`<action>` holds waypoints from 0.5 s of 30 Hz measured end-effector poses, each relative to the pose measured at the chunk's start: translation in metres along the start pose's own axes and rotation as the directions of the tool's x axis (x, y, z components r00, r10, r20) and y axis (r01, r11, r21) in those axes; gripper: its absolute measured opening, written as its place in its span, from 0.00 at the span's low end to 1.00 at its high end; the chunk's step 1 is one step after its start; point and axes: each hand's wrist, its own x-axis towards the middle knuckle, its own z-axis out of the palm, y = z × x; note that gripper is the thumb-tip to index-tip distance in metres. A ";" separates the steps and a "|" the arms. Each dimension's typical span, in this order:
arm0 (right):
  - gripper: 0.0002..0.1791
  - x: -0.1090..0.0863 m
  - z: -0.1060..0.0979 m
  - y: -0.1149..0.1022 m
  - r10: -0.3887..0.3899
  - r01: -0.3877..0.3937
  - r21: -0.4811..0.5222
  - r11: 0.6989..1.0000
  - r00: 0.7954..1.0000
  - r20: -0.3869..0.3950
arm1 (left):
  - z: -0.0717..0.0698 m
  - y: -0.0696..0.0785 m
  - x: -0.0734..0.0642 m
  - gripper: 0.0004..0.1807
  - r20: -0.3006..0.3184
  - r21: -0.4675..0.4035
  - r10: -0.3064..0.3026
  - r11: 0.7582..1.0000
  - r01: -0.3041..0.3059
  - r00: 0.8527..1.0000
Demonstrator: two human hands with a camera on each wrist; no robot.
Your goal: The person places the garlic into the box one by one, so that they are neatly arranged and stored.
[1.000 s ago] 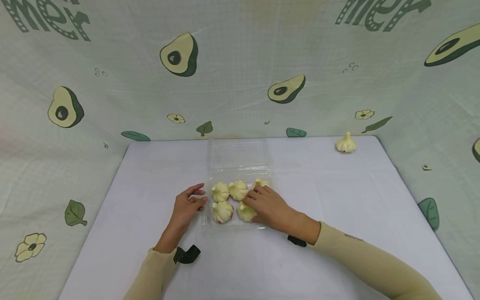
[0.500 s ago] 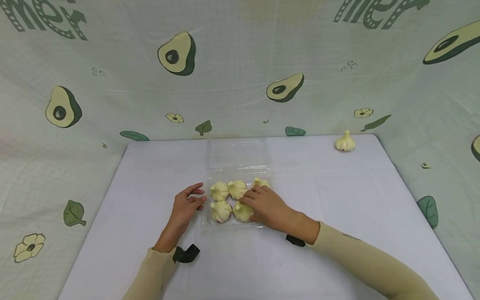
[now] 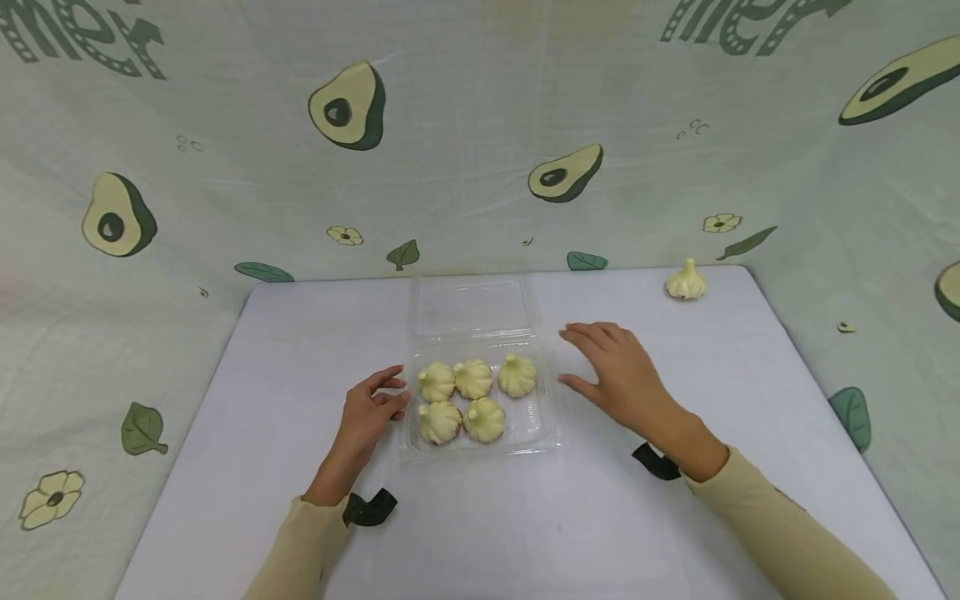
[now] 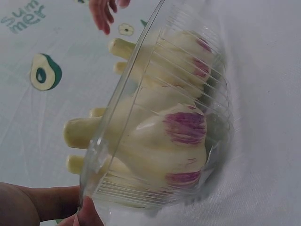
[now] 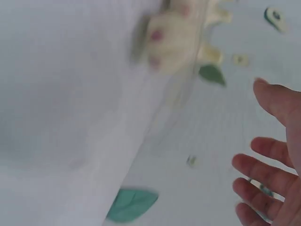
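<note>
A clear plastic clamshell box (image 3: 536, 425) lies on the table with its lid (image 3: 472, 308) folded back. Several garlic bulbs sit inside: a back row ending in a right-hand bulb (image 3: 517, 375), and two front bulbs, one at left (image 3: 440, 422) and one in the middle (image 3: 484, 419). At the box's left edge is my left hand (image 3: 367, 417); its thumb and finger pinch the rim in the left wrist view. My right hand (image 3: 626, 379) hovers to the right of the box, holding nothing, its fingers spread apart from the thumb.
Another garlic bulb (image 3: 686, 281) stands at the table's far right corner. The table has a white cover (image 3: 480, 533). Behind and at both sides hangs a cloth (image 3: 465, 108) printed with avocados and leaves.
My right hand has let go of the front middle garlic bulb, which shifted slightly left, and has moved right, out of the box. My left hand stays at the box's edge.
</note>
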 end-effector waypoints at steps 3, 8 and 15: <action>0.38 -0.006 -0.008 0.027 0.089 -0.091 -0.043 0.995 0.995 -0.049 | 0.000 0.000 0.000 0.28 -0.004 -0.001 -0.004 1.000 0.004 1.000; 0.39 -0.016 -0.020 0.069 0.246 -0.256 -0.072 0.964 0.961 -0.123 | -0.001 -0.001 0.001 0.28 -0.001 -0.004 -0.006 1.000 0.006 1.000; 0.42 -0.026 -0.029 0.118 0.463 -0.471 -0.076 0.879 0.881 -0.103 | 0.000 0.000 0.001 0.28 0.005 -0.012 -0.010 1.000 0.010 1.000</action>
